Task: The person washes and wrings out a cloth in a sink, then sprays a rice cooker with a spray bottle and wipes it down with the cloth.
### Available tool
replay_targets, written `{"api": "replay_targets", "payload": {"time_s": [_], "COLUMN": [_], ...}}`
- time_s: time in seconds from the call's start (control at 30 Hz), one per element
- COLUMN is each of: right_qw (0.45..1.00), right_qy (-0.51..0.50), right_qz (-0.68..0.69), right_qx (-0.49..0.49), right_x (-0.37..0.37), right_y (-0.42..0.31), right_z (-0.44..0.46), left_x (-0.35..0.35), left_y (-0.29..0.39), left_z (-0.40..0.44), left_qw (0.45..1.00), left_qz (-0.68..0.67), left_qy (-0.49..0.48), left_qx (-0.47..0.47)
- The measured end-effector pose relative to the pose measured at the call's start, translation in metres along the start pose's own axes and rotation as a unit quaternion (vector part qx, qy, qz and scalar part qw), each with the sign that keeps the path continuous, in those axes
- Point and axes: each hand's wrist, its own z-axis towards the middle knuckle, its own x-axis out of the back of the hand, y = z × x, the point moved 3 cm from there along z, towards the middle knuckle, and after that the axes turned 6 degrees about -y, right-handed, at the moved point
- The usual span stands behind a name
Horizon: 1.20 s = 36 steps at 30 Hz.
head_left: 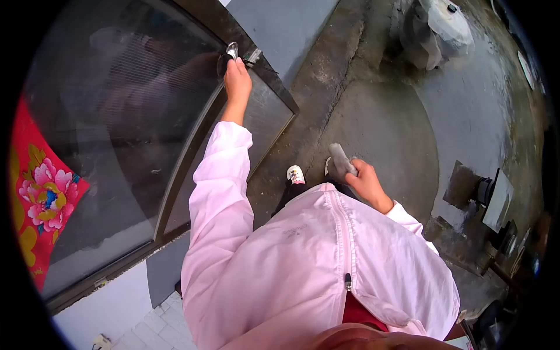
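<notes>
At the upper middle, my left hand is closed round the metal handle on the edge of a dark-framed glass door. Near my waist, my right hand is closed on a grey, flat-ended object, which looks like a folded cloth or a scraper; I cannot tell which. Its free end points up and to the left, over one of my shoes. The door stands at an angle over the concrete floor.
A red cloth with a pink flower hangs at the far left. On the wet-looking concrete floor stands a plastic-wrapped object at the upper right. A board-like item and clutter lie at the right. My white shoe shows below.
</notes>
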Motion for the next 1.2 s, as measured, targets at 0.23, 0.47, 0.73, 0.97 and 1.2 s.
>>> {"api": "replay_targets", "payload": {"time_s": [0.23,0.47,0.73,0.97,1.2], "right_qw": [0.999,1.0,0.996,0.992,0.992], "right_qy": [-0.033,-0.011,0.078,0.093,0.087], "right_qz": [-0.018,0.024,0.046,0.06,0.061], "right_qx": [0.025,-0.007,-0.028,-0.068,-0.075], "right_x": [0.009,-0.015,-0.071,-0.107,-0.113], "right_y": [0.023,0.029,0.033,0.031,0.036], "right_z": [-0.014,-0.033,-0.12,-0.197,-0.231], "left_x": [-0.02,-0.027,-0.03,-0.022,-0.015], "left_y": [0.04,0.073,0.113,0.147,0.168], "left_z": [-0.045,-0.076,-0.146,-0.207,-0.262], "left_qw": [0.997,0.991,0.98,0.971,0.965], "left_qz": [-0.061,-0.113,-0.163,-0.187,-0.201], "left_qy": [-0.046,-0.047,-0.083,-0.082,-0.111], "left_qx": [-0.005,-0.051,-0.078,-0.123,-0.13]}}
